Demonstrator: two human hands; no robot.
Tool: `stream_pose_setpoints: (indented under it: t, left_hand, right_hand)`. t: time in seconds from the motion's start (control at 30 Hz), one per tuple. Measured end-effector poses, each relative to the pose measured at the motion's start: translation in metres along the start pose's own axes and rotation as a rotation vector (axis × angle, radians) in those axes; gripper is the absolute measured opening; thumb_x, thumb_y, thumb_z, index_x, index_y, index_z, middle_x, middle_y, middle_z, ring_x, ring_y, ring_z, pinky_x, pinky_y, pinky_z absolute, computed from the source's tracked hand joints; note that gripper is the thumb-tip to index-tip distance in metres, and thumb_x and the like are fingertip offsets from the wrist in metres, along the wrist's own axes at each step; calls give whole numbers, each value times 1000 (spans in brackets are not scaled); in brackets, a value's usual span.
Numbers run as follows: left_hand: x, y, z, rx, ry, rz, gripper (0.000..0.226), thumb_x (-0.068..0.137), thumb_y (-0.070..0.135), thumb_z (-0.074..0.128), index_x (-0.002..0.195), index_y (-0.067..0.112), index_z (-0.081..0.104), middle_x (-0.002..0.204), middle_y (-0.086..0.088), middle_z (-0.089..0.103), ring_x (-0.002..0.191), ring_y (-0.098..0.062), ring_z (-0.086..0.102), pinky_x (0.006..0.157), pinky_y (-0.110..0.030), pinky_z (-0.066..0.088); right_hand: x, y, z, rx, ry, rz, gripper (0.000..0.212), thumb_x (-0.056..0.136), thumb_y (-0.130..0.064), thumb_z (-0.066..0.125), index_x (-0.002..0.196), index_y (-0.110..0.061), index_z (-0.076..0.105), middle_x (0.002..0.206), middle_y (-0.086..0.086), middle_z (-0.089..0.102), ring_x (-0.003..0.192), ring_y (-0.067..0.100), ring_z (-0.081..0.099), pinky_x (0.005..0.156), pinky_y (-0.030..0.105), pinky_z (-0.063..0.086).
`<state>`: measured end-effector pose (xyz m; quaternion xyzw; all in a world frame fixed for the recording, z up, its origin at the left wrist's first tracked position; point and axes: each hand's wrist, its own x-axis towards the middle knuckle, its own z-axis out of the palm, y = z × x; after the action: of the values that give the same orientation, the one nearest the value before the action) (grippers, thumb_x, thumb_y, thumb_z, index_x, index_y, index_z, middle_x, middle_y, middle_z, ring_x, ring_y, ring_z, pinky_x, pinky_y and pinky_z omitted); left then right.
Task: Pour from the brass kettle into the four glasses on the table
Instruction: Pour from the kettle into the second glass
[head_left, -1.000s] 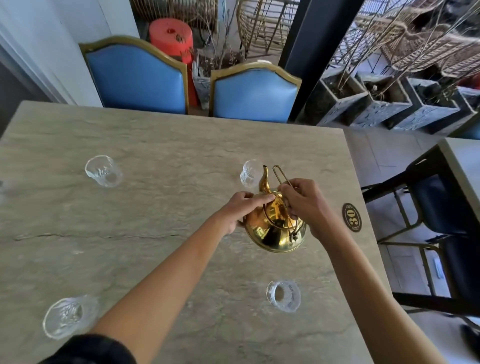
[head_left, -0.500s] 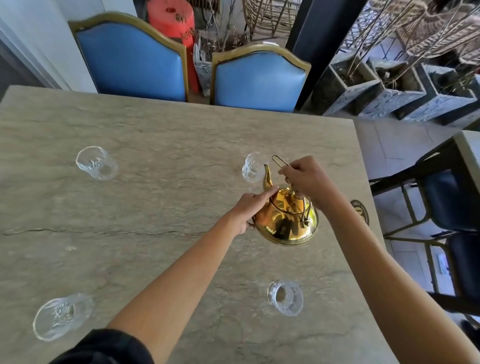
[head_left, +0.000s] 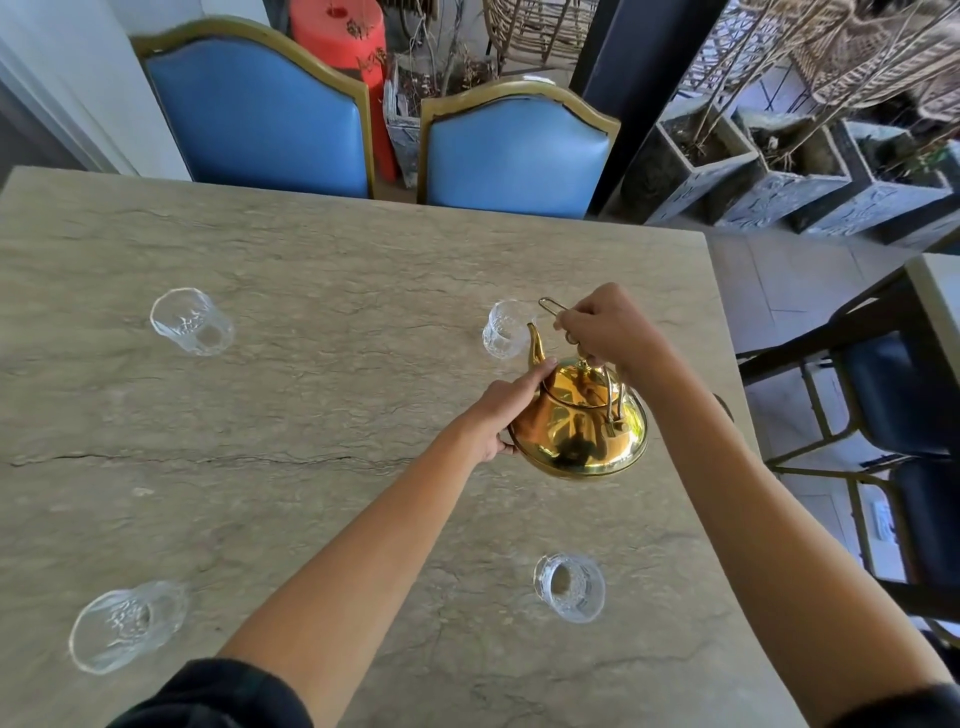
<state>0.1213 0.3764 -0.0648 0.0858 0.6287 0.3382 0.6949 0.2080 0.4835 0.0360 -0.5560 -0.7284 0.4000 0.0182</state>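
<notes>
The shiny brass kettle (head_left: 582, 421) hangs above the stone table (head_left: 322, 270), its spout pointing at the far right glass (head_left: 503, 329). My right hand (head_left: 610, 327) is closed around its wire handle from above. My left hand (head_left: 506, 410) presses against the kettle's left side, fingers by the lid. Three more clear glasses stand on the table: the far left glass (head_left: 191, 322), the near left glass (head_left: 124, 623) and the near right glass (head_left: 570, 587). All look empty.
Two blue chairs (head_left: 514, 150) stand at the table's far edge, with a dark pillar (head_left: 639, 104) and stone planters (head_left: 779, 176) behind on the right. The table's right edge runs close to the kettle; a second table and dark chairs (head_left: 904, 395) lie beyond it.
The kettle has been lifted off the table and carried forward toward the far right glass. My right hand rose along the handle; my left hand stayed on its side.
</notes>
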Motion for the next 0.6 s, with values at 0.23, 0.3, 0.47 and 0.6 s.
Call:
stream_pose_setpoints:
  t: [0.23,0.3,0.47,0.6]
  left_hand:
    - [-4,-1,5,-20,-1,1,79,82,81,60,124,14,65,105,-7,71,94,-22,65,68,-36,50]
    - [-5,-1,7,-23,-2,0,79,82,80,60,125,14,64,106,-7,71,94,-22,65,68,-36,50]
    - [-7,0,8,-22,-1,-11,78,83,80,60,128,15,61,103,-5,68,90,-21,63,67,-37,49]
    - [-8,2,8,-29,-5,-7,79,83,79,59,129,15,61,104,-5,68,91,-22,63,67,-37,50]
  right_hand:
    - [-1,-1,-1,-10,28,4,32,94,-10,57,98,19,71,91,37,73,61,28,55,61,37,46]
    - [-1,-2,-2,-20,33,4,32,94,-10,58,98,19,71,90,36,73,61,28,55,61,37,46]
    - [-1,-2,-3,-20,34,11,32,92,-10,59,97,19,71,90,38,73,61,29,53,62,36,43]
    - [0,-4,-4,-27,37,16,32,93,-11,59,97,19,71,90,37,73,61,28,53,62,37,43]
